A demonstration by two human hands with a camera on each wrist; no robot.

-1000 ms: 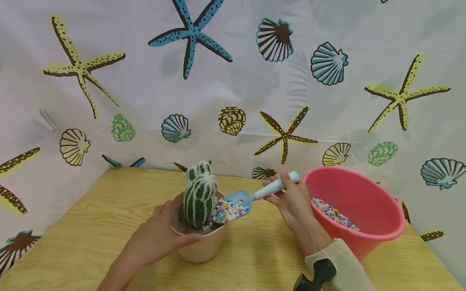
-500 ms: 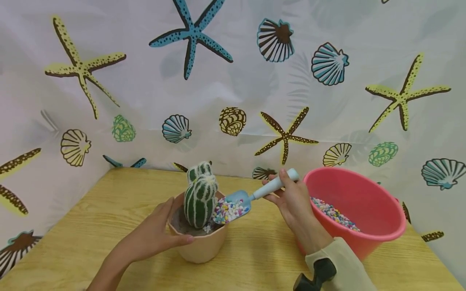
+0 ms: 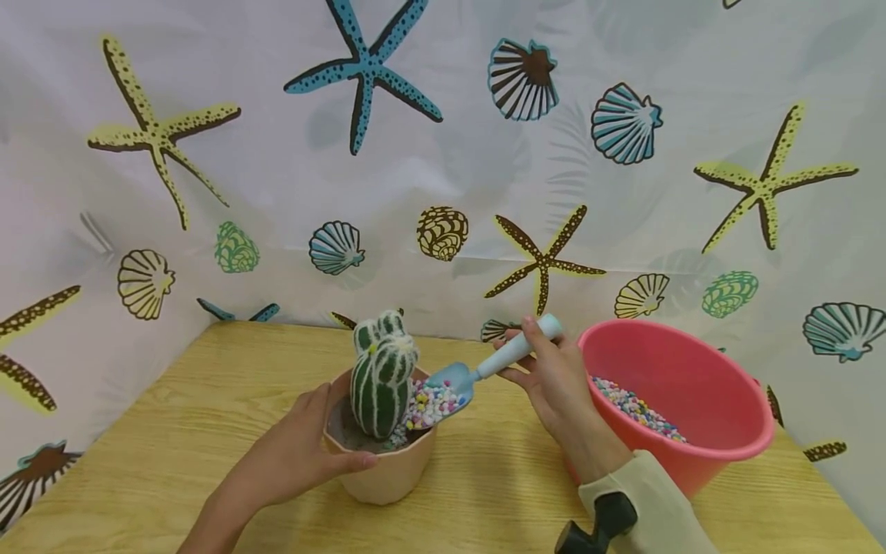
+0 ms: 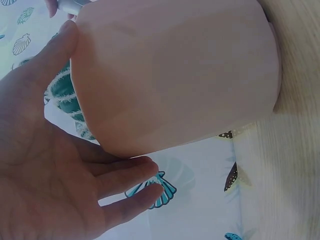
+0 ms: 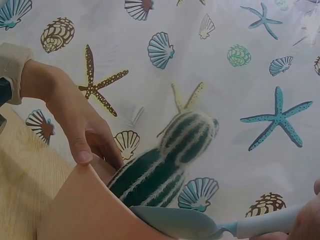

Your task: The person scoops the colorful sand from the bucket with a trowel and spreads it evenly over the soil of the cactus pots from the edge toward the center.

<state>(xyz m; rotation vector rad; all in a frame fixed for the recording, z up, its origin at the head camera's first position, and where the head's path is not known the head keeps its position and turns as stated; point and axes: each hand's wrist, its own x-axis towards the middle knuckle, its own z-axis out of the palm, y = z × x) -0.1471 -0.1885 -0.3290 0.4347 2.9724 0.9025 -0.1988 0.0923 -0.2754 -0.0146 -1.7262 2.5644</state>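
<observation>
A light pink pot with a green-and-white cactus and grey soil stands on the table. My left hand holds the pot at its rim, thumb at the near side, fingers round the far left; in the left wrist view the thumb lies at the rim and the fingers spread under the pot wall. My right hand grips a pale blue trowel by its handle. Its blade, loaded with multicoloured pebbles, tilts down over the pot's right rim beside the cactus. A few pebbles lie at the cactus base.
A pink bucket with more coloured pebbles stands to the right, close to my right forearm. The wooden table meets a white sheet printed with starfish and shells at the back.
The trowel's handle end has risen a little and moved left, so the blade tilts more steeply. Pebbles have slid toward its tip. My left hand has shifted slightly at the pot rim.
</observation>
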